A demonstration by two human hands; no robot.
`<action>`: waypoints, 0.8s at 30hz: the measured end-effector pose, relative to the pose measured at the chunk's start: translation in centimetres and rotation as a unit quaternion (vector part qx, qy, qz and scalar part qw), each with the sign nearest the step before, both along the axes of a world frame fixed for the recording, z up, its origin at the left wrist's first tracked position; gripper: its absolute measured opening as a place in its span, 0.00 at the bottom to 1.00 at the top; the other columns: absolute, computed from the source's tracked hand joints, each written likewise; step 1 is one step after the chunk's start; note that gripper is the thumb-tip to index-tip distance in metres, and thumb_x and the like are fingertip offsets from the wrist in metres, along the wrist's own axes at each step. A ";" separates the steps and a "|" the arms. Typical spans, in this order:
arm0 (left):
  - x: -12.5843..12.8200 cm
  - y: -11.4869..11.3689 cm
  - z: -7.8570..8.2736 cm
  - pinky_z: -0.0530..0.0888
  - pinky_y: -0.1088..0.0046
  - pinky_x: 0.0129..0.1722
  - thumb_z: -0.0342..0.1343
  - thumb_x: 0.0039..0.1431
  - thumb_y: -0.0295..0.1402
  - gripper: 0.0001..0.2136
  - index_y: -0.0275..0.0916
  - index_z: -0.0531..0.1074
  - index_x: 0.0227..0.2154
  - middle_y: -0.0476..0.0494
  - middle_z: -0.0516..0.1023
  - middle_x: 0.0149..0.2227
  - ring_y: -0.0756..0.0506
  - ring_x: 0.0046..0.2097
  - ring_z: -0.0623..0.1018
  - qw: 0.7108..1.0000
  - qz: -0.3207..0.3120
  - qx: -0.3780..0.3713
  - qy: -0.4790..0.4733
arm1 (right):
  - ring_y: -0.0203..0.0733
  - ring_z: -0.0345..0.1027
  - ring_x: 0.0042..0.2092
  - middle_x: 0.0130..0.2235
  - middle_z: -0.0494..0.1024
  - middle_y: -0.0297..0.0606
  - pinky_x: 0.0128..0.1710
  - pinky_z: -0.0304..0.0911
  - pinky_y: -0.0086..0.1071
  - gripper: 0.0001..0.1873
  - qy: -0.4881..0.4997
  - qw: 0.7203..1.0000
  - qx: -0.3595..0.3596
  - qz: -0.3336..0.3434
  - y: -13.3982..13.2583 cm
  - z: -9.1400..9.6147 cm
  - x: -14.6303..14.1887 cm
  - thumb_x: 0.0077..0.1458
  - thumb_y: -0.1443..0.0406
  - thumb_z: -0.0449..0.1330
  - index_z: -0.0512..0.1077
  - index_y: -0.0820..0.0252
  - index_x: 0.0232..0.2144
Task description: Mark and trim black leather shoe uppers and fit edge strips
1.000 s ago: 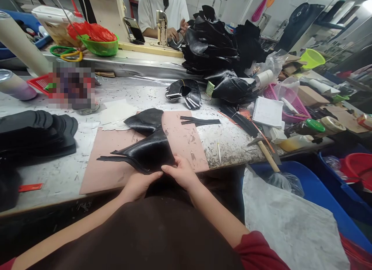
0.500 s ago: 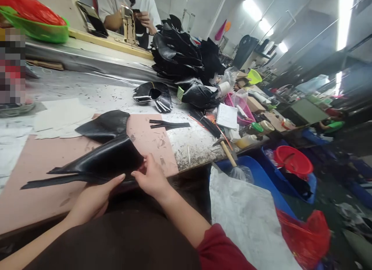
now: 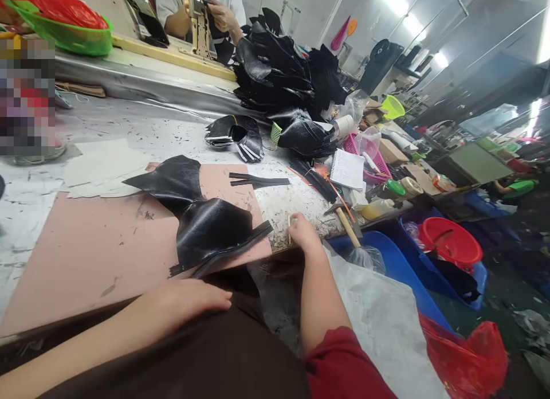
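A black leather shoe piece lies folded on the pink cutting mat at the table's near edge, with thin black strips trailing from it. My right hand is at the table edge to its right, fingers pinched on a small white stick. My left hand rests on my brown apron below the table edge, fingers loosely curled, holding nothing I can see. A second black leather piece lies behind the first.
Black strips, a notebook, a hammer, bottles and a pink basket crowd the right. A heap of black leather uppers sits at the back. Another person's hands work at a machine. Blue bins stand below.
Both hands let go of the leather piece, which now lies on the mat. My right hand moved right to the white stick; my left dropped to my lap.
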State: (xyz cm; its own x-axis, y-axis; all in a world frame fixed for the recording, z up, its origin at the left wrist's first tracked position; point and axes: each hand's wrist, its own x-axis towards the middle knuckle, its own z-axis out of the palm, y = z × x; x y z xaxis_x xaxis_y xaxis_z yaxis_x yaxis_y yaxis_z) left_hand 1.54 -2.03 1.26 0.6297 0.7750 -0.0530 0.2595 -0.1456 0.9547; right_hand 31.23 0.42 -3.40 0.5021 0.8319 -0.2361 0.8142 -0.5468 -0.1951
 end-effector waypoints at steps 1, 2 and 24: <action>0.5 0.7 0.3 0.71 0.72 0.40 0.49 0.50 0.40 0.11 0.51 0.78 0.27 0.48 0.81 0.34 0.43 0.38 0.77 0.996 -0.065 0.064 0.008 | 0.47 0.69 0.36 0.33 0.74 0.45 0.35 0.60 0.35 0.22 0.009 1.000 0.002 0.000 0.1 -0.2 0.3 0.44 0.70 0.53 0.64 0.65 0.45; 1.1 1.5 0.4 0.69 0.72 0.42 0.48 0.51 0.36 0.11 0.50 0.77 0.28 0.47 0.80 0.36 0.44 0.39 0.76 0.981 -0.133 0.142 0.026 | 0.48 0.69 0.36 0.32 0.74 0.44 0.35 0.59 0.34 0.21 0.014 1.000 0.007 -0.004 0.2 -0.3 0.4 0.42 0.71 0.54 0.65 0.64 0.43; 4.2 1.7 -5.5 0.65 0.64 0.40 0.48 0.50 0.30 0.10 0.35 0.72 0.32 0.32 0.76 0.42 0.38 0.40 0.74 0.684 -0.184 0.625 0.327 | 0.35 0.66 0.26 0.24 0.70 0.36 0.27 0.61 0.27 0.12 0.259 0.871 0.323 0.265 -3.4 -0.8 -8.5 0.57 0.64 0.47 0.66 0.61 0.25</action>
